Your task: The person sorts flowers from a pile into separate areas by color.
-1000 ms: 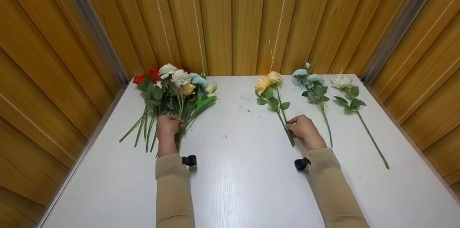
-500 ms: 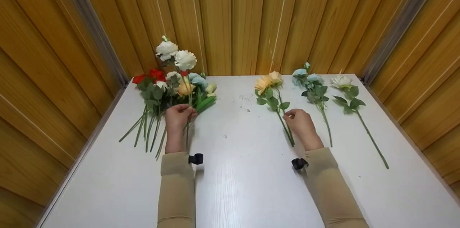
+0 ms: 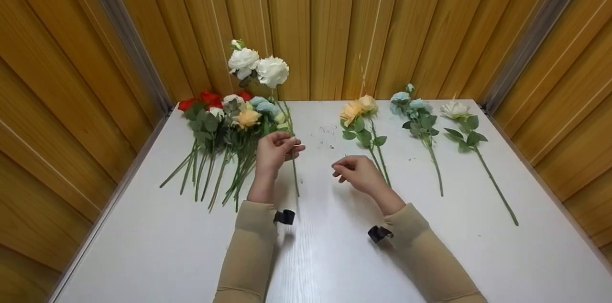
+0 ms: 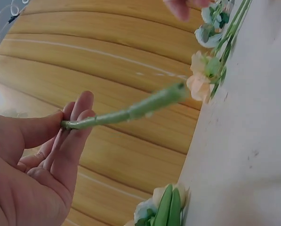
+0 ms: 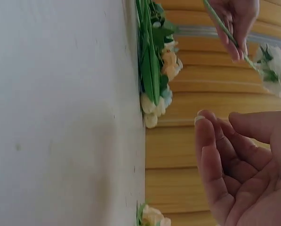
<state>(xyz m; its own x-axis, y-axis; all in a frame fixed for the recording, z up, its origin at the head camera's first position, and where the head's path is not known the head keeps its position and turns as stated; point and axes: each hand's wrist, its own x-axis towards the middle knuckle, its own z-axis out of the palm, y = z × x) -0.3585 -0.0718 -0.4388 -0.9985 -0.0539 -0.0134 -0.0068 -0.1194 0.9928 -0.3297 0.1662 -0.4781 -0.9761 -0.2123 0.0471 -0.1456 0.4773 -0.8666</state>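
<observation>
My left hand [image 3: 276, 152] pinches the green stem of a white flower [image 3: 273, 72] between thumb and fingers. Two full ruffled blooms and a small bud stand above the hand, and the stem's cut end [image 4: 166, 96] points toward the left wrist camera. My right hand [image 3: 361, 175] is over the middle of the table, just left of two peach flowers [image 3: 353, 112]; its fingers are loosely bent around nothing, as the right wrist view shows. Left of my left hand lies a heap of mixed flowers [image 3: 248, 118], with red, white, peach and blue heads and bare stems toward me.
On the right of the white table [image 3: 325, 255] lie a blue flower stem [image 3: 420, 107] and a single white flower [image 3: 455, 110] with a long stem. Wood-look panels [image 3: 330, 26] rise behind the table and along both sides.
My left hand has drawn the white flower up out of the heap and carried it right. My right hand has left the peach flowers' stems and moved left.
</observation>
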